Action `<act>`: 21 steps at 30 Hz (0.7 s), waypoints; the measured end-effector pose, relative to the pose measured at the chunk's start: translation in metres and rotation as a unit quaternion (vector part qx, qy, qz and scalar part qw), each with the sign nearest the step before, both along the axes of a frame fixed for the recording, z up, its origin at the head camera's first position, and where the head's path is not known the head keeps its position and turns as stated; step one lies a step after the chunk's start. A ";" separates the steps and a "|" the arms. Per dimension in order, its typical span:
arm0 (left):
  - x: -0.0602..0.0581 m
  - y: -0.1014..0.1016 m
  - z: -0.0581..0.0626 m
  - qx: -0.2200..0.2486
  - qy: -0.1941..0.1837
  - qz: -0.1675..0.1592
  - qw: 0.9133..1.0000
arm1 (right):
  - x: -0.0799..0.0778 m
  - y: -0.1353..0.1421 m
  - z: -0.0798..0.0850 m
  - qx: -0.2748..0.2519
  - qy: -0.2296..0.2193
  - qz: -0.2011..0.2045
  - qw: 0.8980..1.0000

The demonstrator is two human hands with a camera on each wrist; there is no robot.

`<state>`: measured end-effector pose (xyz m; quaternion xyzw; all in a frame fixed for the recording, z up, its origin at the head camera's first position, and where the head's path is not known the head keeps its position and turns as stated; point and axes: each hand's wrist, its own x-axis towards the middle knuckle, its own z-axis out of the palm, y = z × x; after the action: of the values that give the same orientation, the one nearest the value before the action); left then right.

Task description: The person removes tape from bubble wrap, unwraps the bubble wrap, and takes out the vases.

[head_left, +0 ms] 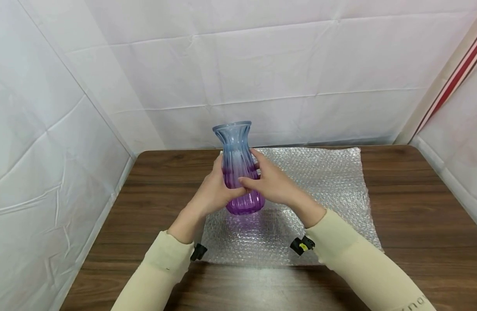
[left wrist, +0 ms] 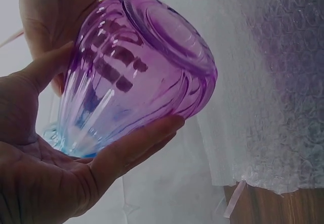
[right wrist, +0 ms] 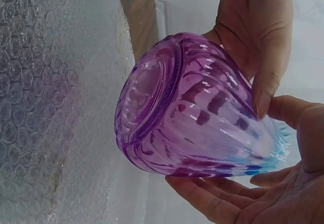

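Observation:
A ribbed glass vase (head_left: 238, 166), blue at its flared mouth and purple at its base, is held up above a sheet of bubble wrap (head_left: 316, 181). My left hand (head_left: 214, 190) grips its left side, thumb across the front. From the other side my right hand (head_left: 275, 179) holds it, its thumb near the left thumb. The left wrist view shows the vase's round base (left wrist: 174, 31) lifted off the wrap, with left fingers (left wrist: 142, 145) along the glass. In the right wrist view, right fingers (right wrist: 207, 198) lie under the vase's side.
The bubble wrap lies flat on a dark wood-grain table (head_left: 157, 190). White sheeting (head_left: 262, 65) hangs behind and at both sides, with a red stripe (head_left: 452, 82) at the right. Small black devices (head_left: 300, 246) are strapped at the wrists.

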<state>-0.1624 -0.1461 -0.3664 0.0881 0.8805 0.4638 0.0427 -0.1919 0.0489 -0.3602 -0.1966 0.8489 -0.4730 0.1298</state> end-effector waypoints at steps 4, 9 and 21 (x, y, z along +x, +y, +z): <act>0.000 -0.001 -0.003 0.000 0.015 0.010 1.000 | -0.002 -0.004 0.000 0.010 0.032 0.004 0.999; 0.002 -0.001 -0.005 -0.012 0.037 0.029 0.999 | -0.002 -0.010 0.003 0.024 0.056 0.002 0.998; 0.004 -0.001 -0.007 -0.007 0.063 0.076 0.995 | -0.005 -0.022 0.005 0.031 0.079 -0.028 0.996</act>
<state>-0.1582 -0.1471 -0.3736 0.0492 0.8887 0.4533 -0.0477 -0.1970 0.0274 -0.3548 -0.2055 0.8761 -0.4326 0.0549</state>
